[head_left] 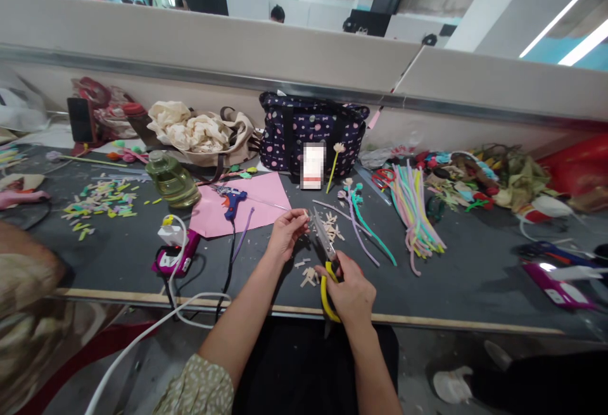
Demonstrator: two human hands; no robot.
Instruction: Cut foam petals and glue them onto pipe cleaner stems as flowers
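Note:
My right hand (354, 291) grips a pair of scissors (325, 237) with yellow handles, its blades pointing away from me and slightly left. Close to the blade tips, my left hand (288, 236) is closed in a pinch. What it holds is too small to make out; something pale shows at the fingertips. Small cream-coloured cut pieces (332, 227) lie on the dark table just beyond the blades. A smaller heap of cut pieces (310, 277) lies nearer me, left of the scissors' handles. Purple and green fuzzy stems (363, 225) rest to the right.
A blue glue gun (232, 203) lies on pink paper (263, 193) at left, near a bottle of yellowish liquid (173, 180) and a purple power strip (178, 256) with cables. A patterned bag (313, 127) stands behind. At right lies a bundle of pipe cleaners (413, 206).

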